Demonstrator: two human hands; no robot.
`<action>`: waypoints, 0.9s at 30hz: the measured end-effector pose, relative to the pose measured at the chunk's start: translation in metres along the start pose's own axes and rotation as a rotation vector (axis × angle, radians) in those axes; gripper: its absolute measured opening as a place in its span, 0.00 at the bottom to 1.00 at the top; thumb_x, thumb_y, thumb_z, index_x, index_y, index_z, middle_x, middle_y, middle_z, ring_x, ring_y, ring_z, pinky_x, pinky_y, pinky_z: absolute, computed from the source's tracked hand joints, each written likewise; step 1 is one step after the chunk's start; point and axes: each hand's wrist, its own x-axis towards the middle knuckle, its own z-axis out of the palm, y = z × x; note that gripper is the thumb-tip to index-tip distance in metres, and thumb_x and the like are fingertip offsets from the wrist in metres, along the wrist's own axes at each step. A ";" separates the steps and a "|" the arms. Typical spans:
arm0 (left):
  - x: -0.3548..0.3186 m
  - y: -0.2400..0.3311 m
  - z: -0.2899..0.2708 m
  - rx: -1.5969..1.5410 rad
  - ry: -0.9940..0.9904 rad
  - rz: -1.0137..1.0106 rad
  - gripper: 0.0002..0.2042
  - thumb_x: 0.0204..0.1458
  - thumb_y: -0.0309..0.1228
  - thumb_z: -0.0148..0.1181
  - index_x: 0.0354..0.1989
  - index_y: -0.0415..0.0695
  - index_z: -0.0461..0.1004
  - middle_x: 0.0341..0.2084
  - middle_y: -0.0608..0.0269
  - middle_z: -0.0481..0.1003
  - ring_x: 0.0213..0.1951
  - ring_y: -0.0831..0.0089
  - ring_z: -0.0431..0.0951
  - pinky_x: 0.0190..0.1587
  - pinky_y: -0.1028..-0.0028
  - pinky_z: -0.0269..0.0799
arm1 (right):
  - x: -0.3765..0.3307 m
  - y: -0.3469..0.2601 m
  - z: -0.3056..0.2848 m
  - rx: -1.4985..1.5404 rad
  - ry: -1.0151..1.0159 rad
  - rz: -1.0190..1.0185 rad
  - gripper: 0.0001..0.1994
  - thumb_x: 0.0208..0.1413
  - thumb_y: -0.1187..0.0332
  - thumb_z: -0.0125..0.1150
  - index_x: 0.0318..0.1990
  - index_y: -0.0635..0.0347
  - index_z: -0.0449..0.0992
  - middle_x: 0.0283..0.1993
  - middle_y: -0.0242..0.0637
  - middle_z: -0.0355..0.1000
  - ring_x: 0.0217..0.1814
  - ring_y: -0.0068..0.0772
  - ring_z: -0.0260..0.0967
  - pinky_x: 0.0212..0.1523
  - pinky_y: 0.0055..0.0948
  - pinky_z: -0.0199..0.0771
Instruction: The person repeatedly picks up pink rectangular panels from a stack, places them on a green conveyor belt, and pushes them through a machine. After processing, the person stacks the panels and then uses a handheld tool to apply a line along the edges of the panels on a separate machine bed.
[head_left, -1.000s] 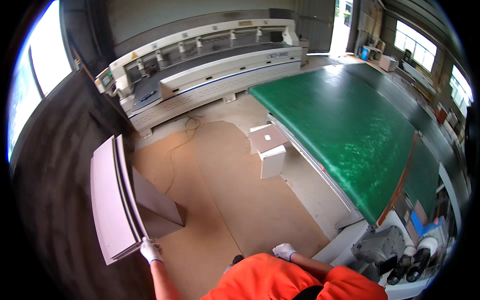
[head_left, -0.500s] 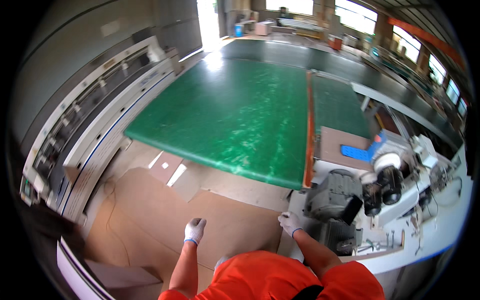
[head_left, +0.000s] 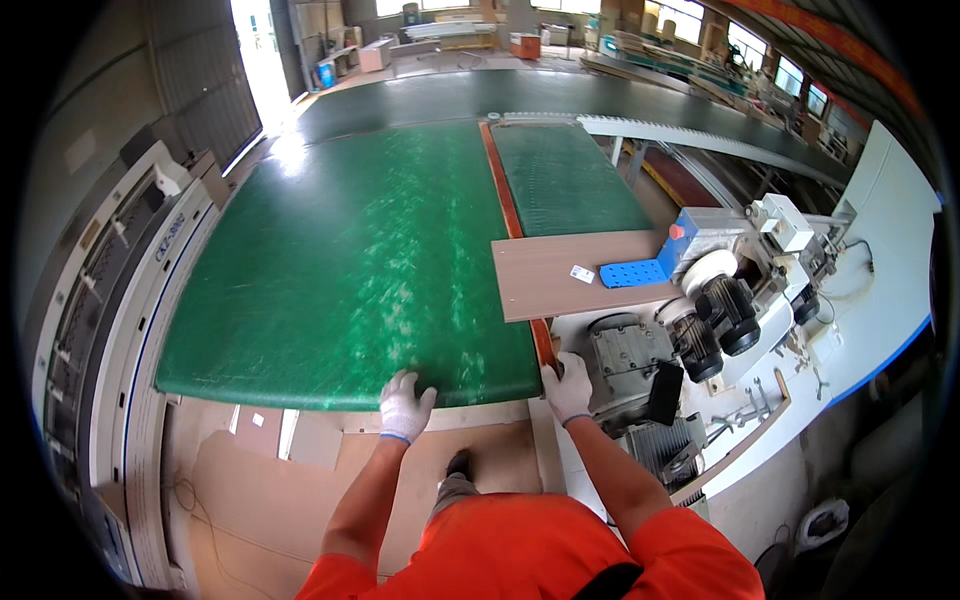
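Observation:
My left hand (head_left: 405,408), in a white knit glove, is at the front edge of the wide green conveyor belt (head_left: 330,260). Its thumb stands apart from the fingers, and nothing is held. My gloved right hand (head_left: 568,388) reaches the near end of the reddish-brown rail (head_left: 503,190) along the belt's right side. Its fingers are spread there, with a small dark gap between them; whether they touch the rail is unclear. Beyond that hand, a brown panel (head_left: 545,262) with a white label reaches from the machine over the rail and belt.
Right of me stands a machine with a grey motor housing (head_left: 632,352), black motors (head_left: 733,310) and a blue perforated plate (head_left: 632,274). Wrenches (head_left: 750,408) lie on its table. A long white machine (head_left: 150,330) flanks the left. Brown sheet (head_left: 330,490) covers the floor.
Both hands have moved forward, from above the floor to the belt's front edge and rail end. The view has swung right, showing more of the panel and machine.

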 end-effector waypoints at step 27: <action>0.391 0.011 0.196 0.128 -0.270 0.404 0.31 0.62 0.54 0.59 0.59 0.36 0.74 0.66 0.43 0.71 0.72 0.45 0.63 0.76 0.47 0.52 | 0.046 -0.039 0.065 -0.421 -0.068 0.511 0.30 0.65 0.41 0.58 0.63 0.53 0.74 0.54 0.48 0.80 0.58 0.53 0.78 0.58 0.50 0.77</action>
